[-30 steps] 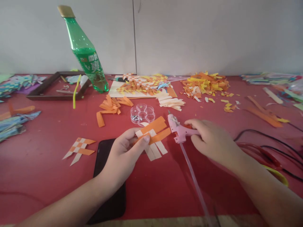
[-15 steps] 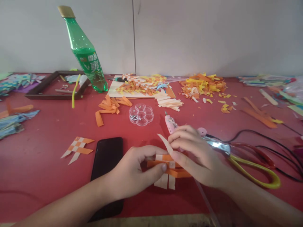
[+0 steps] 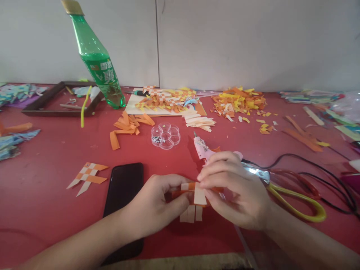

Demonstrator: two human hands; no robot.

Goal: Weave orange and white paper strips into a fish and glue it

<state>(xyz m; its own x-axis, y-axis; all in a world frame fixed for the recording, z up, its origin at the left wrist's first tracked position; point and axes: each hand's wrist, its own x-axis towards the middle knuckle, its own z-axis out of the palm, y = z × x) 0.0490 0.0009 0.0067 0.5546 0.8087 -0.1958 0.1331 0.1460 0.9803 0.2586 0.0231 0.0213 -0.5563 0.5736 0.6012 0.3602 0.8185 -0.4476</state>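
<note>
The woven piece of orange and cream paper strips [image 3: 192, 185] is up between the two hands, over the red desk [image 3: 180, 242]. Its orange strips run from side to side, from the left hand [image 3: 153, 204] toward the right hand [image 3: 239, 191]. That looks like its long way, but fingers hide both ends, so I cannot be sure. The left hand pinches the left end, thumb in front. The right hand has its thumb and fingers closed on the right part, next to a wide cream paper strip [image 3: 200, 197] that lies across the front of the orange ones. Both hands touch the piece, and the cream strip is nearer the right hand. Two short cream tails [image 3: 187, 214] point down toward the person.

Just past the right hand is a pink glue gun [image 3: 201, 147], with its tip pointing away from the person. The hand hides its back part, so there is little room on that side. To the right are scissors with red and yellow handles [image 3: 298, 210], near some black cords [image 3: 312, 156]. A black phone [image 3: 123, 187] lies beside the left hand, partly under the wrist. Left of it is a checked paper fish [image 3: 88, 173]. A clear flower-shaped tray [image 3: 165, 137] sits farther off, well apart from both hands.
</note>
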